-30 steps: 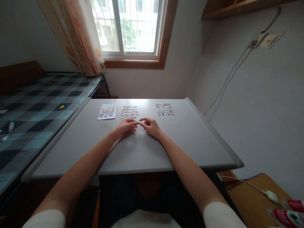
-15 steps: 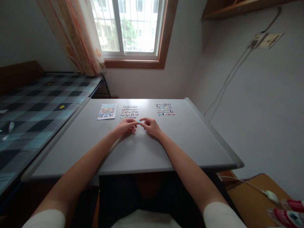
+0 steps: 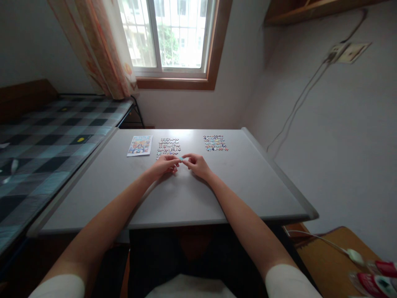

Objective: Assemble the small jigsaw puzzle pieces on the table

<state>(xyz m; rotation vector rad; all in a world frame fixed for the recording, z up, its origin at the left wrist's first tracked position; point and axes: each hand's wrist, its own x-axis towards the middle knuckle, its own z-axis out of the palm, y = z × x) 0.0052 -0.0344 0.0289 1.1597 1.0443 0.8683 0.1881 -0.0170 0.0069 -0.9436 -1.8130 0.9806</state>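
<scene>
Between my two hands is a small light-blue jigsaw piece [image 3: 181, 158], pinched at the fingertips above the table. My left hand [image 3: 165, 165] is closed on its left side, thumb and index finger pressed together. From the right, my right hand [image 3: 196, 164] grips the same piece with thumb and forefinger. Just beyond my left hand lie rows of jigsaw pieces [image 3: 169, 147], the nearest row partly hidden by that hand. A second group of jigsaw pieces [image 3: 216, 143] is laid out farther right. The printed picture sheet [image 3: 140, 146] lies at the left of the rows.
The grey table [image 3: 248, 194] has raised rounded edges. A bed with a checked cover [image 3: 40, 140] stands along the left. At the lower right, a brown stool or low table [image 3: 325, 260] carries a white cable and bottles with red labels [image 3: 372, 284]. A window is ahead.
</scene>
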